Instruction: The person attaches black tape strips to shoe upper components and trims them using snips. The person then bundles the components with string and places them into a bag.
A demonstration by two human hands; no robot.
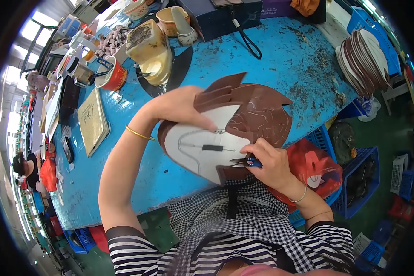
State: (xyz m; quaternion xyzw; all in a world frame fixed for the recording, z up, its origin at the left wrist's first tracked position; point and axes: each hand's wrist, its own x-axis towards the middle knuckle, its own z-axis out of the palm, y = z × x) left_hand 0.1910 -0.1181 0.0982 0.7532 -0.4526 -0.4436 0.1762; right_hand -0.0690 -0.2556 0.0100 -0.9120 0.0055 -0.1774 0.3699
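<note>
My left hand [181, 106] grips a stack of brown leather shoe upper pieces, its thumb lying over the top piece and its fingers beneath, out of sight. That top shoe upper piece [188, 145] shows its white lining, with a curved drawn line and a small dark strip at its middle. Further brown pieces [262, 110] fan out beyond it, their pointed ends spread. In my right hand [272, 162] is a pair of blue-handled thread snips [250, 162], closed in by the fingers. The blades of the snips point left, over the notched edge of the lining.
Blue worktable [290, 50] with worn paint. A glue block [147, 46], a red cup [112, 76] and a notebook [93, 122] stand or lie at left. More stacked uppers [363, 62] are at far right. A red bag [310, 168] sits beside my right arm, near blue crates [359, 184].
</note>
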